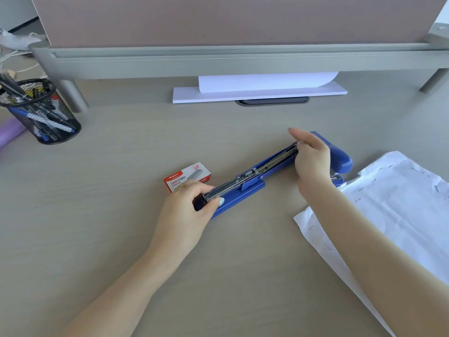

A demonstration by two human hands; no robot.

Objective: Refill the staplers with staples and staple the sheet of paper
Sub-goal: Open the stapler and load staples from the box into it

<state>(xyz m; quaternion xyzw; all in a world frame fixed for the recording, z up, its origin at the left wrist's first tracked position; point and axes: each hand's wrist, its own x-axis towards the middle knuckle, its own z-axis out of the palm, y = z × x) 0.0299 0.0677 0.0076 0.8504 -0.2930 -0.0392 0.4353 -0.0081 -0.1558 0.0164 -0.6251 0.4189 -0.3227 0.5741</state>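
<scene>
A blue stapler (252, 182) lies swung wide open across the middle of the desk, its metal staple channel facing up. My left hand (192, 210) grips its near left end, thumb against the channel tip. My right hand (309, 156) rests on the far end of the metal channel, fingers stretched out flat; whether it holds staples is hidden. The stapler's blue top cover (341, 158) shows behind that hand. A red and white staple box (187, 176) lies just behind my left hand. A white sheet of paper (393, 215), dotted with staples, lies at the right.
A black mesh pen holder (41, 113) full of pens stands at the far left, beside a purple object (9, 133). A stack of white paper (257, 91) sits at the back under a grey monitor riser (218, 62). A cable slot (272, 101) is behind the stapler.
</scene>
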